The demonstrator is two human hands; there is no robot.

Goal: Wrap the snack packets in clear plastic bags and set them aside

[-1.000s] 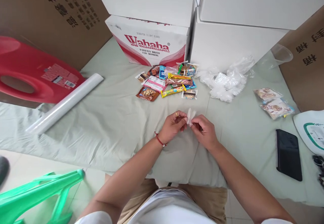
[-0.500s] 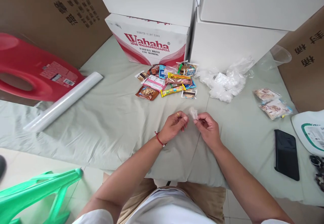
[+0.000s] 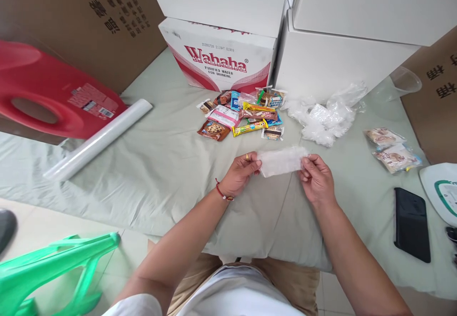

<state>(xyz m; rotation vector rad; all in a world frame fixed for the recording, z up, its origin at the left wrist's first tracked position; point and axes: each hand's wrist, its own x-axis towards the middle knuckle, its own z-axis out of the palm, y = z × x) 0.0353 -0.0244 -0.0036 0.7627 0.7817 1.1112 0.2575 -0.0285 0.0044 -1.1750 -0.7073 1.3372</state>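
A small translucent plastic bag [image 3: 281, 162] is stretched flat between my two hands, above the cloth-covered surface. My left hand [image 3: 243, 173] pinches its left end; a ring and a red string bracelet are on that hand and wrist. At the other end, my right hand [image 3: 317, 175] grips the bag between thumb and fingers. Just beyond lies a pile of wrapped snacks [image 3: 243, 116], with a yellow packet [image 3: 250, 128] and a brown cookie packet [image 3: 213, 130] at its front. Crumpled clear plastic bags [image 3: 324, 118] lie to the right of the pile.
White boxes [image 3: 228, 54] are stacked at the back. On the left are a red jug [image 3: 53, 92] and a plastic roll [image 3: 100, 140]. To the right lie two snack packets [image 3: 396, 156], a black phone [image 3: 412, 224] and a white container [image 3: 441, 190]. A green stool [image 3: 71, 263] stands lower left.
The plastic bag was bunched in my right hand and is now spread out. My left hand has taken hold of its other end, and my right hand has moved to the right.
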